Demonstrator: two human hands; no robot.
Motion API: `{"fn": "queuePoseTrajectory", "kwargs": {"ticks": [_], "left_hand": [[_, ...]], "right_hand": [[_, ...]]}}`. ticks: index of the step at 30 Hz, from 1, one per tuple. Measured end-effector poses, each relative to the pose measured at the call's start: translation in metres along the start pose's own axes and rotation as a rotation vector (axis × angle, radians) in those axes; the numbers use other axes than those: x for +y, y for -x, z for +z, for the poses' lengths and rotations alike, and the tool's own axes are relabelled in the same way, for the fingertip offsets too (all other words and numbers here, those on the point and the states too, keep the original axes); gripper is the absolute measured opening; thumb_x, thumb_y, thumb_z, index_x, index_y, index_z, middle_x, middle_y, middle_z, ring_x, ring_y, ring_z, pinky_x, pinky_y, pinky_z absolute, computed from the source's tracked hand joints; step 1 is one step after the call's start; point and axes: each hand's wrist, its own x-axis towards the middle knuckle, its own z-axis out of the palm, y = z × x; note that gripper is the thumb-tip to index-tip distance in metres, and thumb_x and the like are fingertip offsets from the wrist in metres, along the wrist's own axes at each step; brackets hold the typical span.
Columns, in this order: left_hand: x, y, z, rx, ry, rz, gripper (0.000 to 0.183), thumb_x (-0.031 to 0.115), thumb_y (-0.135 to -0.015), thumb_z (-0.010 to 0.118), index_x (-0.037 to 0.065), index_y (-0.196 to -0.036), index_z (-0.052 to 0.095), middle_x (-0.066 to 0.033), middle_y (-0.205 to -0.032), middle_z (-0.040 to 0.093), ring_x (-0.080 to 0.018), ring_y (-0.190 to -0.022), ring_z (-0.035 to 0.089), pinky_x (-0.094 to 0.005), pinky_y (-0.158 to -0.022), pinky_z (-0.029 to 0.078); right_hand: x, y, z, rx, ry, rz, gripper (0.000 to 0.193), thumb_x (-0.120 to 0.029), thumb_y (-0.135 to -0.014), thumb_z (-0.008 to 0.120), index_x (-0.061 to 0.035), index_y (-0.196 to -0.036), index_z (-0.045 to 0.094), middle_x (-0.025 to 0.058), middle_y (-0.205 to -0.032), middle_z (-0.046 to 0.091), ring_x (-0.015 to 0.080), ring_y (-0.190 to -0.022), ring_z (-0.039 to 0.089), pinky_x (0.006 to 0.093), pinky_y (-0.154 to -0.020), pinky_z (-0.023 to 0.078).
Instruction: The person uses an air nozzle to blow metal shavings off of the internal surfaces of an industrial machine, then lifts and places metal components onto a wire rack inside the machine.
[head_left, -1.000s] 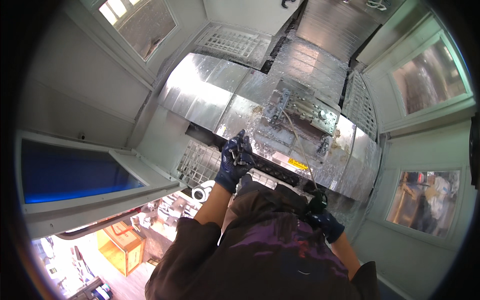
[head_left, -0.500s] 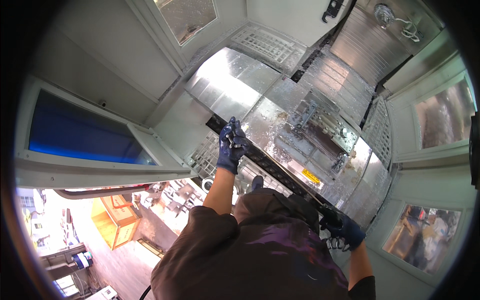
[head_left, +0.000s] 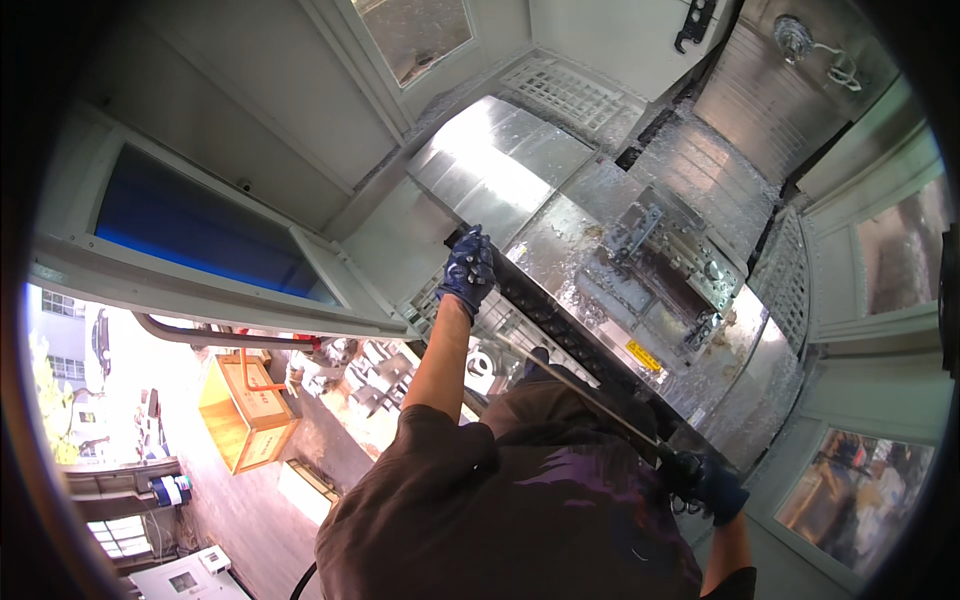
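My left hand (head_left: pixel 468 266), in a dark blue glove, is raised over the front edge of a machine's metal bed (head_left: pixel 560 225). Its fingers are curled closed, and what lies inside them is hidden. At the lower right, my right hand (head_left: pixel 714 487), gloved the same way, is closed around the end of a long thin rod (head_left: pixel 600 402). The rod slants up and left along the black front edge of the bed. Shiny ring-like metal shows under the right hand, too unclear to name. A metal fixture (head_left: pixel 690 265) stands on the bed, beyond both hands.
Wet metal covers and scattered chips surround the fixture. A yellow label (head_left: pixel 643 355) marks the bed's front. At left is a door with a blue window (head_left: pixel 210 230); beyond it are a wooden crate (head_left: pixel 245 415) and metal parts (head_left: pixel 380 375). Grated panels (head_left: pixel 565 92) flank the bed.
The view has shifted, moving the scene right and slightly down. My left hand has turned, so the small metal piece seen in it before is hidden. More of the rod shows.
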Motion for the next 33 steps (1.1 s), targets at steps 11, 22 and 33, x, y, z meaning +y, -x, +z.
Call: {"fn": "queuePoseTrajectory", "kwargs": {"ticks": [11, 22, 33], "left_hand": [[-0.019, 0.049, 0.040, -0.050, -0.230, 0.059, 0.026, 0.014, -0.090, 0.056, 0.010, -0.115, 0.061, -0.0038, -0.093, 0.068, -0.0105, -0.062, 0.061, -0.0189, -0.038, 0.042], [-0.015, 0.063, 0.028, -0.214, -0.736, 0.335, 0.030, 0.009, -0.089, 0.054, -0.002, -0.116, 0.059, -0.0075, -0.099, 0.065, -0.0141, -0.081, 0.060, -0.0255, -0.073, 0.049], [-0.003, 0.048, -0.005, -0.152, -0.649, 0.329, 0.034, 0.014, -0.093, 0.052, 0.009, -0.126, 0.052, -0.0064, -0.099, 0.065, -0.0118, -0.067, 0.061, -0.0192, -0.044, 0.046]], "right_hand": [[0.031, 0.018, -0.014, 0.018, 0.047, -0.078, 0.037, -0.013, -0.080, 0.069, -0.0021, -0.114, 0.061, 0.0061, -0.098, 0.067, 0.0104, -0.084, 0.060, 0.0294, -0.076, 0.050], [0.041, 0.005, -0.021, -0.024, 0.111, -0.075, 0.030, -0.023, -0.083, 0.066, -0.0058, -0.107, 0.063, 0.0093, -0.090, 0.067, 0.0148, -0.079, 0.060, 0.0321, -0.076, 0.049], [0.033, -0.016, -0.025, 0.038, 0.375, -0.104, 0.020, -0.019, -0.081, 0.068, -0.0075, -0.097, 0.065, 0.0119, -0.081, 0.067, 0.0227, -0.069, 0.062, 0.0346, -0.068, 0.050]]}}
